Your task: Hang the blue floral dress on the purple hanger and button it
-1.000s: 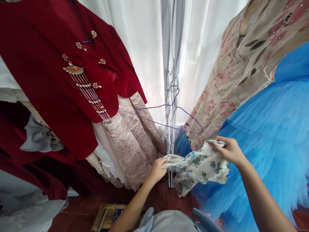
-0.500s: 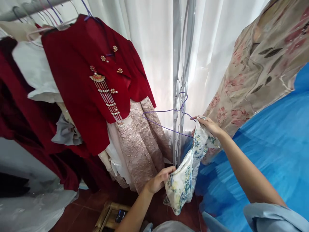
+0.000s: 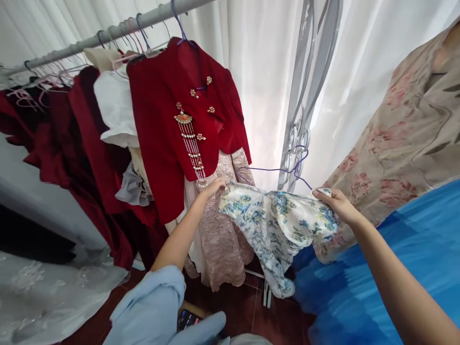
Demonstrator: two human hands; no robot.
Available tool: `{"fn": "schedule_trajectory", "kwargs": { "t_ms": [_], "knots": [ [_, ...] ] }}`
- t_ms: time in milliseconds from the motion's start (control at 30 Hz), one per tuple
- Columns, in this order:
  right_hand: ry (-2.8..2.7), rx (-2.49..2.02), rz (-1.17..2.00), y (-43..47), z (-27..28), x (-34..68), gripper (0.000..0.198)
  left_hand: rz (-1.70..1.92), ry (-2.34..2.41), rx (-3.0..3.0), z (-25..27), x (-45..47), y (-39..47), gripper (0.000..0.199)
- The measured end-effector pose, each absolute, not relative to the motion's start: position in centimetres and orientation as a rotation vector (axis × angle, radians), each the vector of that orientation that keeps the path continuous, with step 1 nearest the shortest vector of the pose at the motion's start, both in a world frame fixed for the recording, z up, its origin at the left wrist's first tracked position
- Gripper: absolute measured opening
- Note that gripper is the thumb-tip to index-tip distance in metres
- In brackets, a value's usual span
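Note:
A white garment with a blue, green and yellow floral print (image 3: 276, 218) is stretched between my two hands, its lower part hanging down. My left hand (image 3: 216, 186) pinches its upper left corner. At the upper right, my right hand (image 3: 334, 203) grips the other end, thumb on top. Behind the cloth a purple wire hanger (image 3: 278, 169) hangs by its hook from the grey metal stand (image 3: 300, 115). The garment hides the hanger's lower part, so I cannot tell whether the two touch.
A red jacket (image 3: 158, 120) with beaded ornaments hangs from the rail (image 3: 143, 19) over a pink brocade skirt (image 3: 219, 239), beside several dark red garments. On the right are a beige floral dress (image 3: 381, 148) and blue tulle (image 3: 413, 258). A phone (image 3: 187, 318) lies low near my left sleeve.
My left hand has risen from the garment's hanging lower part to its top left edge. The garment has gone from hanging bunched to spread sideways. The view has turned left.

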State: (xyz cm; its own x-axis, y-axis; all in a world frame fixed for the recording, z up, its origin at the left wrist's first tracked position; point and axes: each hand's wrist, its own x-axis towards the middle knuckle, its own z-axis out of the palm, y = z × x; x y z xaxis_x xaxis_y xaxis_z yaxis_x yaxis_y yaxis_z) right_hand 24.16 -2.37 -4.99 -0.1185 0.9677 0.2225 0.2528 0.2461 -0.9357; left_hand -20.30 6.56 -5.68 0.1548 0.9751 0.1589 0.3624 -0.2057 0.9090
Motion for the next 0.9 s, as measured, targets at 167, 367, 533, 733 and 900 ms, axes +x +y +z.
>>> {"fn": "schedule_trajectory", "kwargs": {
  "t_ms": [167, 367, 533, 733, 900],
  "knots": [
    [-1.397, -1.194, 1.042, -2.8, -4.8, 23.6, 0.045, 1.092, 1.259, 1.889, 1.1, -16.5, 13.6, 0.01],
    [-1.429, -1.197, 0.894, -3.1, -5.1, 24.4, 0.046, 1.191, 0.868, 2.448, 4.3, -9.5, 11.6, 0.069],
    [-1.522, -1.201, 0.758, -2.7, -4.3, 24.5, 0.051, 0.754, 0.972, 2.544, 1.4, -8.8, 7.4, 0.041],
    [-1.663, -1.18, 0.63, -1.3, -0.6, 24.3, 0.053, 1.002, 1.163, 2.537, -0.7, -7.6, 4.8, 0.028],
    [-1.533, -1.227, 0.673, -3.2, 1.5, 27.2, 0.04, 1.143, 1.267, 2.553, 2.1, -3.3, 1.5, 0.028]
  ]
}}
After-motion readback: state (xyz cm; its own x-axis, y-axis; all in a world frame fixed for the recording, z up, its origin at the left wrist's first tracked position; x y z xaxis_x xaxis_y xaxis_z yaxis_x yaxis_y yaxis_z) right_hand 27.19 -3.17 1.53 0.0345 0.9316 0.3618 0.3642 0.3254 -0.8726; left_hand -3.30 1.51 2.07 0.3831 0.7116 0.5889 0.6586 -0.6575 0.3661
